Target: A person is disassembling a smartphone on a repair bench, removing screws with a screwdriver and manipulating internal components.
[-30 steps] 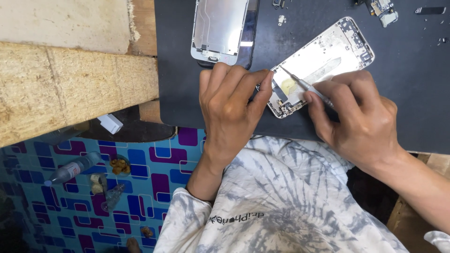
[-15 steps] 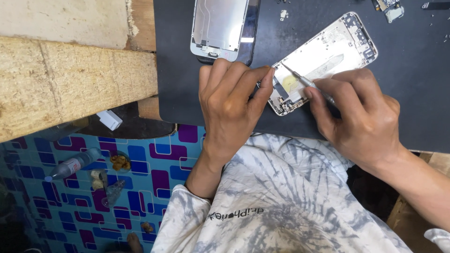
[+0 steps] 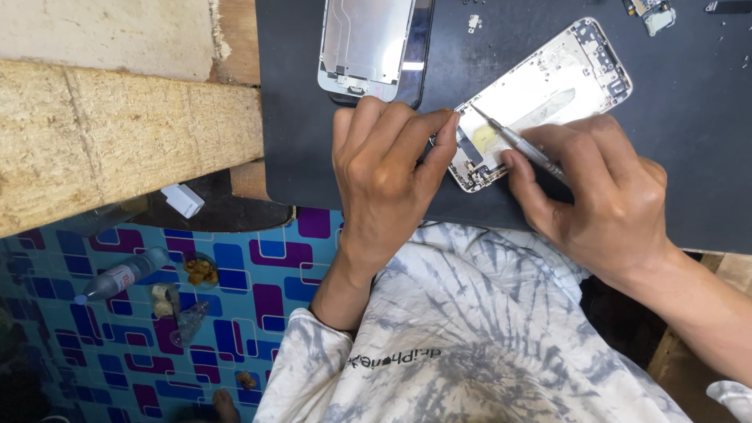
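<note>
Since the earlier frames little had moved: the shell had stayed at the same slant on the mat, and the tool had kept its tip near the shell's lower end, shifting only slightly.

By the look of it, the work was well into the strip-down. The shell lay opened and mostly hollow, its pale inner plate bare, with a yellowish patch near the bottom and a few small parts left along the lower edge and in the upper corner. The screen lay apart, face down, at the mat's top edge, and loose bits (screws, perhaps, too small to tell) were scattered at the top right. What remained appeared to be the small pieces at the shell's lower end.

The left hand lay flat-knuckled on the mat, fingers curled together, their tips pressing the shell's lower left corner to steady it; it gripped nothing. The right hand was closed around the thin metal tool in a pen-like hold, thumb and forefinger pinching the shaft, the tip touching the inside of the shell just above the yellowish patch.

Below the bench, a bottle lay on the patterned floor.
</note>
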